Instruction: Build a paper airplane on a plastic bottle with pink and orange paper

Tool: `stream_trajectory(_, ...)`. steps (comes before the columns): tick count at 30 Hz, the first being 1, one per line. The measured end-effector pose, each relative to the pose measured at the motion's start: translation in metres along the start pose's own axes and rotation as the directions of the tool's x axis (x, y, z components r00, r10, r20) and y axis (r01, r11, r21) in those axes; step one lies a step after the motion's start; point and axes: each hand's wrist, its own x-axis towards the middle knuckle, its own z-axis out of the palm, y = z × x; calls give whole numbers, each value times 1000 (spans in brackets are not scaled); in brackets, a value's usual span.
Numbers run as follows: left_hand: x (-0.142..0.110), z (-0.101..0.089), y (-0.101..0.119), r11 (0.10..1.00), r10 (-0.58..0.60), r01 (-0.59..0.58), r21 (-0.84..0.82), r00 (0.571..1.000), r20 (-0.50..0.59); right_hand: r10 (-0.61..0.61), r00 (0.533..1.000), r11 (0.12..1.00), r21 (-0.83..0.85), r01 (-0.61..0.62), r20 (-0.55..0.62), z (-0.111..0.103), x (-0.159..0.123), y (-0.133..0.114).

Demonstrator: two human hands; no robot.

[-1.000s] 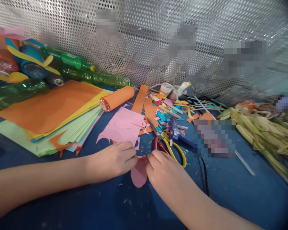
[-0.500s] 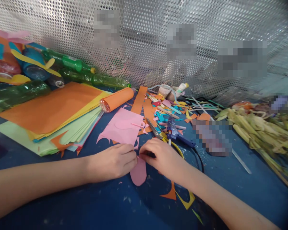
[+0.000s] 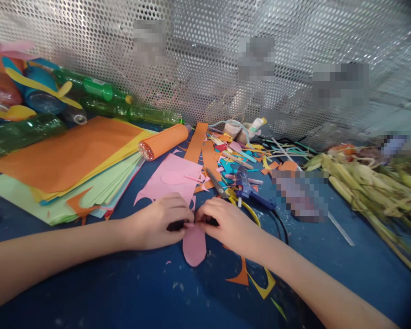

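A small pink paper cutout (image 3: 194,246) with a rounded lower end is held over the blue table. My left hand (image 3: 164,221) pinches its upper edge from the left, thumb and fingers together. From the right, my right hand (image 3: 222,221) pinches the same edge, so the fingertips of both hands nearly meet. The cutout's top part is hidden behind the fingers. Just beyond my hands lies a larger pink paper sheet (image 3: 171,176) with cut edges. Scissors (image 3: 217,183) with yellow handles and a blue glue gun (image 3: 251,194) lie past my right hand.
Stacked coloured paper (image 3: 65,155) lies at left, with green bottles (image 3: 102,89) behind. An orange paper-wrapped bottle (image 3: 164,141) rests near paper scraps (image 3: 233,155). Dried husks (image 3: 370,187) spread at right. A perforated silvery screen (image 3: 205,55) stands behind the table.
My left fingers have shifted to the cutout's upper edge, with the thumb now showing below. More of the cutout is visible. The view has shifted slightly.
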Motion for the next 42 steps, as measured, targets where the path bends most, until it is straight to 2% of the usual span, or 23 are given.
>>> stream_trajectory(4, 0, 0, 5, 999, 49, -49, 18, 999, -2, 9, 1000, 1000, -13, -9, -11, -1, -1, -1)
stream_trajectory(11, 1, 2, -1, 999, -12, 15, 46, 999, -50, -7, 1000, 1000, -16, 7, 13, -3, -1, -1)
stream_trajectory(14, 1, 2, -2, 991, -108, 117, 59, 984, -143, -10, 1000, 1000, -7, 10, 10, -3, -1, 0)
stream_trajectory(17, 1, -2, 0, 967, -238, 252, 41, 948, -210, -15, 1000, 1000, 8, 15, 11, -3, -1, 0)
stream_trajectory(21, -1, -8, 0, 939, -332, 344, 24, 922, -200, -13, 1000, 1000, 16, 12, 21, -4, -1, 0)
stream_trajectory(24, -3, -8, -1, 934, -356, 358, -21, 917, -179, -9, 999, 999, 34, 8, 33, -5, 0, -1)
stream_trajectory(28, -1, -4, -2, 952, -304, 299, -66, 900, -313, 0, 999, 999, 33, -1, 40, -6, 0, -1)
stream_trajectory(30, 0, -2, -3, 970, -243, 234, -66, 913, -328, 4, 999, 1000, 25, -5, 41, -5, 0, 0)
stream_trajectory(33, 2, -2, -4, 991, -134, 133, -22, 955, -263, 2, 999, 1000, 20, -3, 49, -6, -1, 1)
stream_trajectory(35, 2, -2, -4, 994, -103, 106, 3, 971, -214, -4, 998, 1000, 19, 3, 64, -6, -1, 0)
stream_trajectory(39, -1, -1, -1, 997, -58, 61, 35, 993, -99, -13, 998, 1000, -6, 14, 63, -8, -3, -3)
stream_trajectory(42, -1, 0, -2, 999, -16, 19, 43, 998, -69, -17, 1000, 1000, -21, 17, 22, -7, -4, -8)
